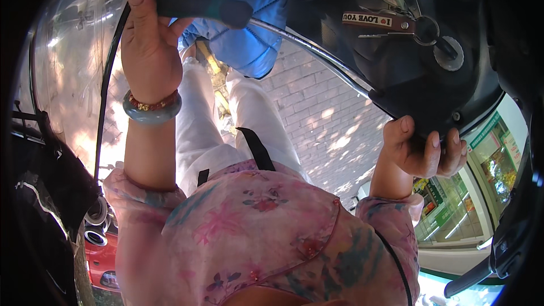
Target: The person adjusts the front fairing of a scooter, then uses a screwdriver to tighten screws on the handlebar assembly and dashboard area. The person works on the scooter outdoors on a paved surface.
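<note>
Nearest to us: floral pink blouse (255,232) fills the lower frame, a black strap (256,148) crossing it. From there both forearms run up to the bar. Left hand (148,39) has fingers curled tight around the dark handlebar grip (195,1), thumb up along its side; a pale green bangle (152,112) and a red bead bracelet (152,102) sit at the wrist. Right hand (422,150) is closed on the lower edge of the black scooter front panel (419,79), fingers hooked under, thumb on top. Our read: one hand steers the bar, the other steadies the body, so the scooter looks held, not ridden. A chrome bar or cable (317,51) runs from the grip down to the panel. Higher on the panel a key with a tag (385,20) sits at the ignition lock (447,54). Beyond the hands: white trousers (249,113) and a blue padded jacket (243,17) between the arms, whose we cannot tell. Grey brick paving (323,113) below. Far right a shopfront with green signs (476,175); lower left a red vehicle (105,260).
</note>
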A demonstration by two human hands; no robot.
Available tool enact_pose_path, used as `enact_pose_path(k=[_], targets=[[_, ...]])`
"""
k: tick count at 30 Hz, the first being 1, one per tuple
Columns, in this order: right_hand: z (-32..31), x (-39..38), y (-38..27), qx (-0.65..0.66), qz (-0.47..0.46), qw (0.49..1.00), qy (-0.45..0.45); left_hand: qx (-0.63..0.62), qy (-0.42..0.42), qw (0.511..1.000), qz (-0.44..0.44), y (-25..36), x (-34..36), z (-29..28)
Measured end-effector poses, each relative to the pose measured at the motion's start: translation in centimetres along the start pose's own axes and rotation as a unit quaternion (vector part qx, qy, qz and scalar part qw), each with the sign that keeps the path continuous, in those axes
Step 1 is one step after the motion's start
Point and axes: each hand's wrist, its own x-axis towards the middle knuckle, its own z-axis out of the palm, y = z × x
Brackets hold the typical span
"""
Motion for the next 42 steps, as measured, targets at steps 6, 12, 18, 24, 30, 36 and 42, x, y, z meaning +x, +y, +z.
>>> enact_pose_path(k=[6,12,18,24,30,36,42], targets=[[0.1,0.3,0.0,0.013,-0.002,1.000,0.005,0.030,-0.034,0.997,-0.069,0.8,0.1,-0.3],[0.0,0.3,0.0,-0.007,-0.003,1.000,0.003,0.013,0.006,0.998,-0.065,0.4,-0.1,-0.2],[0.3,0.4,-0.2,-0.013,0.000,1.000,0.022,-0.137,-0.028,0.987,-0.082,1.0,0.1,-0.5],[0.4,0.5,-0.2,0.008,0.006,1.000,0.023,-0.254,-0.125,0.953,-0.108,2.2,-1.1,0.6],[0.4,0.6,-0.3,0.006,0.015,1.000,0.025,-0.110,-0.108,0.988,-0.021,3.4,-2.1,1.5],[0.7,0.4,-0.7,-0.009,0.017,0.999,0.041,0.241,-0.010,0.970,-0.043,6.1,-1.2,2.0],[0.8,0.5,-0.4,-0.002,0.009,0.998,0.054,0.198,-0.113,0.973,-0.019,7.2,-1.3,1.7]])
